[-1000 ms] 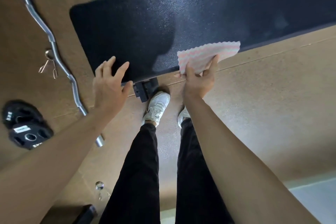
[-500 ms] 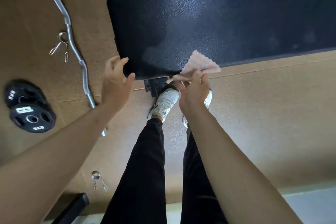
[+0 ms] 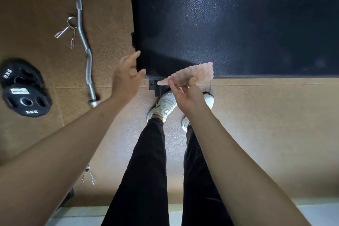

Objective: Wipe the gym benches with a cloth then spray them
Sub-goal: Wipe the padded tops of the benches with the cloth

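Head camera is looking straight down on a person who is standing at the near long edge of a black padded bench (image 3: 238,31). The bench is lying with its long axis running across in front of them, and its rounded end is sitting just ahead of their left side while the rest is stretching away to their right, out of view. Nearly all of the pad is therefore lying to the right of both hands, so I am judging that the next wipe is going to run along the length in that direction, and the right side is the nearer one for it.

The left grip (image 3: 126,79) is hovering released at the near corner of the pad, fingers spread and loosely bent, holding nothing. I cannot tell whether the fingertips are touching the padding.

The right grip (image 3: 187,99) is grasping a pink-and-white cloth (image 3: 194,72), pinching its near edge between thumb and fingers. The cloth is fanning out over the near edge of the pad, just right of that corner, and appears to be lifting off the surface rather than lying flat.
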Available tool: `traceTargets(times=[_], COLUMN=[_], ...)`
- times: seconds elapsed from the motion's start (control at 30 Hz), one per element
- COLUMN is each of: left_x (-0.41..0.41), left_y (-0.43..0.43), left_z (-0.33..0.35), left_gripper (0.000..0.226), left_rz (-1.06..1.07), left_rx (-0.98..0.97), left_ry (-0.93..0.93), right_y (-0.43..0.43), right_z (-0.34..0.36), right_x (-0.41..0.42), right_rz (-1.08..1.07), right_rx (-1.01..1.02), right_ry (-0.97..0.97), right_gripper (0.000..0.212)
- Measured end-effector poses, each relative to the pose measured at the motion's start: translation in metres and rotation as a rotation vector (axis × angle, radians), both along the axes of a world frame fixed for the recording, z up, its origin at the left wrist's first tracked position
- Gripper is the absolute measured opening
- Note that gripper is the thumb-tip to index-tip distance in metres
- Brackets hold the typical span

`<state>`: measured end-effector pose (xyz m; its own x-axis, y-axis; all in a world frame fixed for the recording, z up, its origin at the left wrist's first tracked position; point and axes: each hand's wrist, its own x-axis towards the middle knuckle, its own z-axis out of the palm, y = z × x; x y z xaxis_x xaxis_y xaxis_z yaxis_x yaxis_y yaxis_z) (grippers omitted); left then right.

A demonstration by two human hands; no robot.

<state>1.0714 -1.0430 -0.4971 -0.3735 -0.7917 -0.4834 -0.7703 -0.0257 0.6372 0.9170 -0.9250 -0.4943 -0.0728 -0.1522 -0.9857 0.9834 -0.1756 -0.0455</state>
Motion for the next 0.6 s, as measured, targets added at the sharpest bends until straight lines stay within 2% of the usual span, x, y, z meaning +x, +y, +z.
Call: traceTargets(times=[0.17,0.33,0.4,0.53,0.6], left_x=[0.007,0.020,0.025,0.036,0.044], left_y=[-0.014,-0.021,-0.020,-0.014,-0.011], left_z=[-0.002,0.001,0.004,0.014,0.026], left_gripper=[0.047,0.042,0.042,0.032,0.030], left_rz=[0.217,0.175,0.159,0.232,0.142], left_rx=[0.242,0.354,0.385,0.464,0.490], left_ry=[0.093,0.149,0.134,0.155,0.131], right_y=[-0.014,-0.039,-0.048,-0.046,-0.035], right_z=[-0.005,-0.001,0.003,0.013,0.022], right_x=[0.031,0.063,0.075,0.084,0.079], right_rz=[-0.035,-0.003,0.039,0.340,0.506], right_rx=[-0.050,-0.074,-0.092,-0.129,-0.173], right_ry=[-0.057,-0.106,-0.116,-0.115,-0.090], right_gripper=[0.036,0.038,0.029,0.019,0.017])
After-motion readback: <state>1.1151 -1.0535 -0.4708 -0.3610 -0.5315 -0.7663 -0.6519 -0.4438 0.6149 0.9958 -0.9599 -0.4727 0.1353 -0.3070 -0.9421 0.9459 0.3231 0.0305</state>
